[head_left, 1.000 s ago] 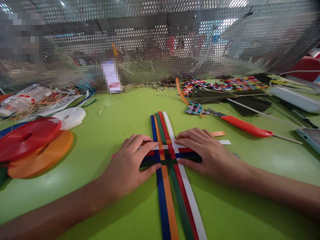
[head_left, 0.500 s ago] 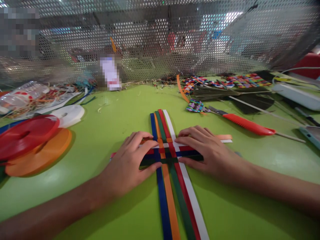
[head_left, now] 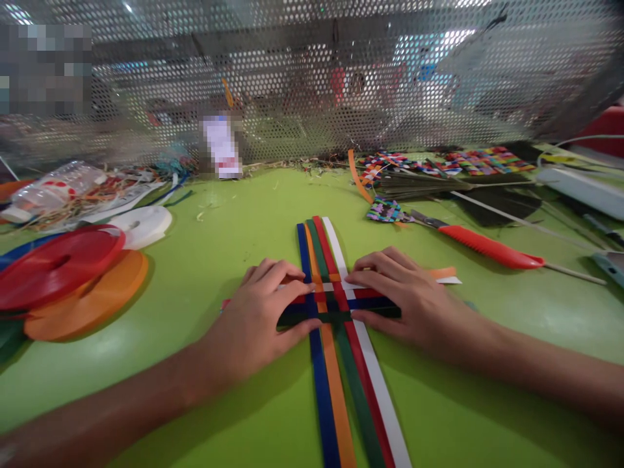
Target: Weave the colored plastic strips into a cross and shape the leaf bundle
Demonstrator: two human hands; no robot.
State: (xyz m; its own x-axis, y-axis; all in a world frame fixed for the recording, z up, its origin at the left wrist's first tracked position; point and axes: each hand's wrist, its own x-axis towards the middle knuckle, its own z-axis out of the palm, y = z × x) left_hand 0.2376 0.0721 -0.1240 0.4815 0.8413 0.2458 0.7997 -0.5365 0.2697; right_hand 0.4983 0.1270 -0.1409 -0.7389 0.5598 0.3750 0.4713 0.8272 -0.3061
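Several coloured strips (head_left: pixel 341 390) in blue, orange, green, red and white lie side by side on the green table (head_left: pixel 234 240), running away from me. Crosswise strips are woven through them into a small patch (head_left: pixel 331 300). My left hand (head_left: pixel 260 318) lies on the left side of the patch, fingers stretched flat and pressing the strip ends. My right hand (head_left: pixel 409 296) rests on the right side in the same way, fingers spread over the crosswise strips. Orange and white strip ends (head_left: pixel 446 275) stick out beyond my right hand.
Red, orange and white ribbon rolls (head_left: pixel 73 273) are stacked at the left. A red-handled tool (head_left: pixel 487 247) and small woven pieces (head_left: pixel 387 210) lie at the right. A plastic bag with scraps (head_left: pixel 53 192) sits far left. A perforated metal screen (head_left: pixel 312 84) closes the back.
Both hands stay pressed on the woven patch. The view has shifted slightly; the fingers have only made small adjustments.
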